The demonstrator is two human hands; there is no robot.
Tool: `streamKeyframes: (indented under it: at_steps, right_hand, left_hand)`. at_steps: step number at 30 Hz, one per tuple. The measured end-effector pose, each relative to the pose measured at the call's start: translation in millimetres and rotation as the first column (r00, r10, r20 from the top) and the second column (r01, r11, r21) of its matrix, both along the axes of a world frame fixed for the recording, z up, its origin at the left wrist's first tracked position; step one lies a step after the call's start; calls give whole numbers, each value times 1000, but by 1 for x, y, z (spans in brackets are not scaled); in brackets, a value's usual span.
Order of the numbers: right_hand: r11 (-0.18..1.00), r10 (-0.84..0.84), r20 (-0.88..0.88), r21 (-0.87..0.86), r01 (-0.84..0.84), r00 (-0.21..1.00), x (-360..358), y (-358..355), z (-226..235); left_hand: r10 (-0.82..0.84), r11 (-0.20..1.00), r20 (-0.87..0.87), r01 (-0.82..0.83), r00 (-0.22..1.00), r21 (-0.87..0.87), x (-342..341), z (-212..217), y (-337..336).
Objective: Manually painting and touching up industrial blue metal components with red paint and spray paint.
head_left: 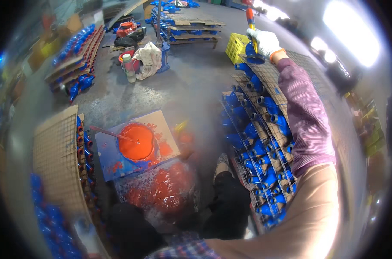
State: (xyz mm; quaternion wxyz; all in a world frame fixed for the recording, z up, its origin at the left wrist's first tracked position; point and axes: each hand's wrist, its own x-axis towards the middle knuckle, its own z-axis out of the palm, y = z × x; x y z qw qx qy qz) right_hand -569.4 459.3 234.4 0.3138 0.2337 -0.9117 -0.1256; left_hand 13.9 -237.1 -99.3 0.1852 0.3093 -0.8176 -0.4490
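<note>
My right hand point(266, 42), in a white glove with an orange cuff, reaches out at the upper right. Its fingers are closed round a slim yellow-handled tool point(250, 19) with a red-orange upper end. What kind of tool it is, I cannot make out. Directly below the hand is a blue-painted metal fitting point(255, 58), overlapped by the lower part of the tool. Whether the hand also grips this fitting is unclear. More blue fittings point(267, 102) lie in rows beneath my arm on cardboard and wire mesh. My left hand does not show.
Orange-red paint with a stick fills a round container point(136, 141) on stained cardboard point(168, 125). Red-smeared plastic point(161, 190) lies before my legs. Stacked racks point(57, 142) stand left. Ahead are a bottle point(129, 68), a cloth point(149, 60) and a yellow crate point(236, 48).
</note>
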Motion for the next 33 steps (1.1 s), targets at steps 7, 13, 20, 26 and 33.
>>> streamKeyframes:
  at_steps: [7, 13, 20, 26, 33]
  right_hand:
    - [998, 56, -1, -43, -56, 998, -20, -31, -11]
    - [861, 385, -22, -353, -367, 923, 20, -87, -9]
    - [437, 833, 173, -788, -434, 525, 141, -163, 18]
    - [317, 910, 257, -937, -148, 325, 259, -211, 34]
    - [159, 958, 198, -969, 189, 207, 317, -248, -18]
  left_hand:
    - [36, 987, 14, -37, 999, 156, -13, -7, 9]
    - [-80, 996, -22, 81, 997, 28, -33, 37, 26]
    - [-233, 971, -281, 208, 931, -117, -107, 114, 76]
    - [-579, 718, -462, 688, 672, 100, -193, 204, 168]
    - [-156, -590, -756, 554, 636, 587, -156, 185, 256]
